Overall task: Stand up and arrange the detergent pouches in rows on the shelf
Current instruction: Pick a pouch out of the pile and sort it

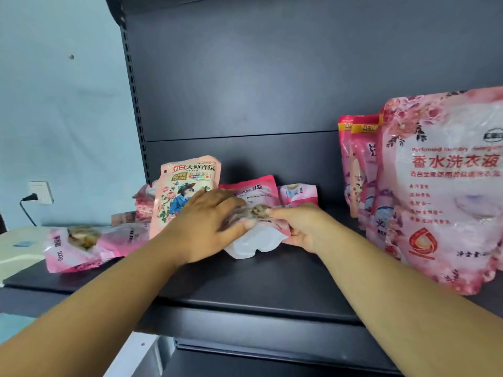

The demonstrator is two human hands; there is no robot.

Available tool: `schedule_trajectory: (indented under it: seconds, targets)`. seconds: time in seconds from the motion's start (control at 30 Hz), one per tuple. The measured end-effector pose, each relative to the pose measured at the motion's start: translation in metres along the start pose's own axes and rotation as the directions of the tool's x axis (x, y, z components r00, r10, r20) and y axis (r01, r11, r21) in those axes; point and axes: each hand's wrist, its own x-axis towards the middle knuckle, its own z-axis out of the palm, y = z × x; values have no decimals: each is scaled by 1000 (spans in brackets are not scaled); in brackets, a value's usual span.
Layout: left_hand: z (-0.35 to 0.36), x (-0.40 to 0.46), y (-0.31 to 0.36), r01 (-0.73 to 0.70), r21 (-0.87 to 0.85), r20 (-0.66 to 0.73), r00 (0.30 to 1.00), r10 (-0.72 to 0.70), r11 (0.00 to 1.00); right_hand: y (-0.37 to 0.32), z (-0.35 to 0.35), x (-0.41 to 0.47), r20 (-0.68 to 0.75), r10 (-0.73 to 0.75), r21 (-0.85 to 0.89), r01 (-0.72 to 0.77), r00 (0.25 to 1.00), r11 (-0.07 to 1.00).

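Note:
A pink detergent pouch [255,242] lies on the dark shelf [258,284], white bottom facing me. My left hand [206,224] grips its left top and my right hand [302,227] grips its right side. Behind it a pale pink pouch [187,186] with a figure in blue leans upright. Two more pink pouches [254,190] [298,194] sit at the back. At the left one pouch [81,246] lies flat. On the right a large pouch [446,191] stands at the front of a row, with other upright pouches [359,164] behind it.
The shelf's dark back panel [272,91] rises behind the pouches, with a slotted upright [133,85] at its left. A wall socket [40,193] with a black cord sits on the blue wall. A cream-coloured object [16,248] lies beside the shelf's left end.

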Motion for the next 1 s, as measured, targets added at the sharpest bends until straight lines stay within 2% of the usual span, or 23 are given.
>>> schedule_trajectory:
  seconds: [0.1, 0.17, 0.27, 0.33, 0.4, 0.5, 0.57, 0.63, 0.7, 0.77, 0.9, 1.0]
  targets:
    - [-10, 17, -12, -12, -80, 62, 998, 17, 997, -3, 3, 12, -130, -111, -49, 105, 985, 993]
    - [-18, 33, -22, 43, -98, 214, 977, -22, 994, -1, 9, 21, -170, -140, -101, 124, 975, 987]
    - [-27, 54, -29, 149, -87, 491, 867, -87, 985, 2, 13, 33, -191, -161, -225, 116, 968, 967]
    - [-28, 63, -28, 133, -22, 597, 797, -94, 991, -1, 7, 40, -224, -170, -320, 92, 960, 943]
    - [-25, 65, -25, 57, 51, 641, 764, -77, 997, -8, -3, 43, -274, -197, -369, 86, 941, 925]
    - [-22, 63, -29, 12, 165, 591, 799, -109, 986, -20, -22, 47, -389, -363, -550, 103, 847, 829]
    - [-18, 58, -30, 23, 176, 543, 831, -116, 984, -23, -31, 58, -447, -430, -612, 83, 784, 787]
    - [-13, 54, -29, 36, 128, 492, 865, -95, 991, -20, -37, 69, -488, -362, -553, 39, 794, 832]
    - [-11, 51, -27, 39, 95, 450, 889, -78, 995, -13, -40, 76, -471, -272, -447, 39, 839, 894]
    - [-11, 52, -26, 51, 88, 426, 901, -84, 995, -7, -44, 81, -433, -258, -411, 65, 864, 909]
    - [-9, 50, -25, 30, 60, 373, 926, -50, 998, -10, -50, 77, -514, -298, -457, 38, 805, 889]
    - [-5, 44, -26, -10, 22, 260, 966, 4, 1000, -11, -52, 70, -540, -257, -387, 35, 802, 922]
